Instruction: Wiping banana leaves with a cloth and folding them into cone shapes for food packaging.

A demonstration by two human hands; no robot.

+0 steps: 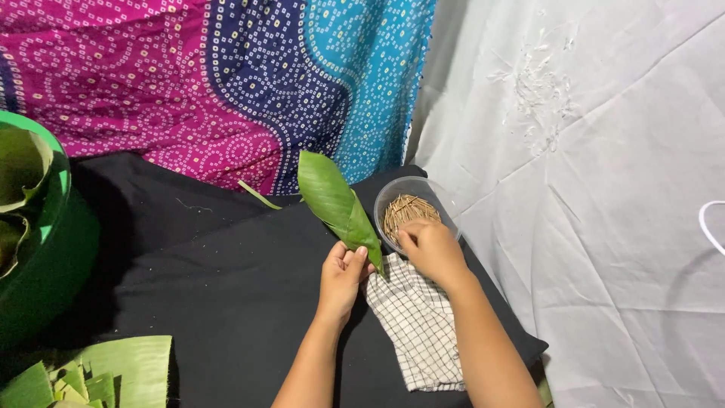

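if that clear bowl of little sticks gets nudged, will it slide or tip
Probably slide rather than tip: the bowl looks low and wide. It seems light, thin clear plastic holding only fine sticks, so a small push may shift it. It sits at the black cloth's edge, and the right hand reaching into it could jostle it and scatter sticks.

Soft, even light falls from above, brightest on the creased white sheet [604,189] to the right of the flat black cloth [226,279], which swallows detail and shows only faint shadows, while the frame stays sharp in the middle and slightly softer toward its left edge.
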